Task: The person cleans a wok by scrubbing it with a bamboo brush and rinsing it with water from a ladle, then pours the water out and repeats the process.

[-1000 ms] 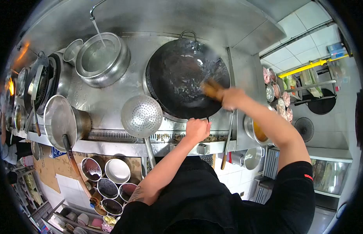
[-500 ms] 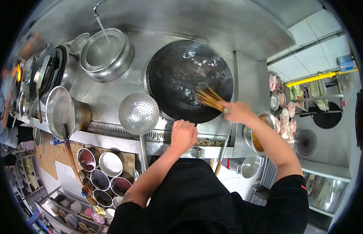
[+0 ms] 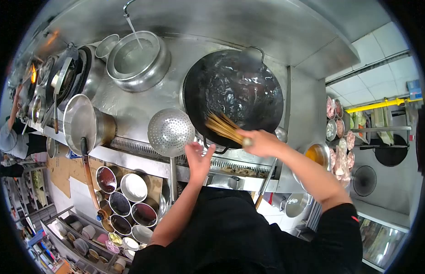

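Note:
My right hand (image 3: 263,144) is closed around the bound end of a bamboo wok brush (image 3: 223,127). The brush's bristles rest at the near left inside of a large black wok (image 3: 258,102), which holds some shiny water. Beside the wok's near loop handle, my left hand (image 3: 199,160) has its thumb and fingers apart, with nothing in it. A perforated skimmer (image 3: 171,131) lies just left of the wok, its long handle toward me and passing close to my left hand.
Water runs from a tap (image 3: 127,13) into a metal pot (image 3: 135,61) at the back left. A mesh strainer (image 3: 80,123) rests on a pot at left. Sauce containers (image 3: 134,187) stand below it. At right are a bowl of orange liquid (image 3: 316,155) and raw meat (image 3: 341,160). Another person (image 3: 14,139) stands far left.
My left hand has come away from the wok's near edge and its fingers have spread. The right hand has swept the brush leftward and nearer to me along the wok.

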Demonstrator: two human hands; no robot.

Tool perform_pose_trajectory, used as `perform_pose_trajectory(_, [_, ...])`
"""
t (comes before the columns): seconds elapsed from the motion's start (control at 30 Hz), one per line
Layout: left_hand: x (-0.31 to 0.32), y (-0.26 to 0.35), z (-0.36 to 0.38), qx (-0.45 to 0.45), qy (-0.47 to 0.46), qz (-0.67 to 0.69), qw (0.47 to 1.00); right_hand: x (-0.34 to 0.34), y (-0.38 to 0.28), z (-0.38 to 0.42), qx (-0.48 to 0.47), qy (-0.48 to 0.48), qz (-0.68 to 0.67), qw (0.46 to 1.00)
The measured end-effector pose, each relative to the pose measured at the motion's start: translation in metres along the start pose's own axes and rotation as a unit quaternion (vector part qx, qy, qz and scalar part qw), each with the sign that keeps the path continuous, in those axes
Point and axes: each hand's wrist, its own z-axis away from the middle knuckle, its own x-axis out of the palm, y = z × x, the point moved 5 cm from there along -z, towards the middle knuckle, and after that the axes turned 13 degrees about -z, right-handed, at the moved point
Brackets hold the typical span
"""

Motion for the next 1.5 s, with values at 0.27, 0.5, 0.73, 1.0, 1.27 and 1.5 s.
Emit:
perform_pose_trajectory(0.27, [0.052, 0.009, 0.001, -0.285, -0.028, 0.477, 0.831, -0.057, 0.018, -0.065, 0.092, 0.098, -0.083, 0.987])
perform_pose_trajectory(0.5, [0.039, 0.017, -0.008, -0.319, -0.076, 0.532, 0.781, -0.016, 0.025, 0.03, -0.019, 0.098, 0.012, 0.995])
perform_pose_trajectory(0.73, [0.036, 0.022, -0.014, -0.368, -0.051, 0.495, 0.786, 0.004, 0.005, 0.089, 0.076, 0.065, 0.075, 0.992])
perform_pose_trajectory(1.0, [0.054, 0.007, -0.019, -0.342, -0.043, 0.486, 0.803, 0.004, 0.005, -0.037, 0.032, 0.212, -0.074, 0.974])
perform_pose_trajectory(1.27, [0.052, 0.011, -0.019, -0.364, -0.057, 0.483, 0.794, -0.049, 0.05, -0.073, 0.01, 0.237, -0.031, 0.971])
perform_pose_trajectory(1.5, [0.045, 0.009, -0.025, -0.364, -0.058, 0.468, 0.803, 0.011, 0.033, -0.019, -0.021, 0.161, 0.004, 0.987])
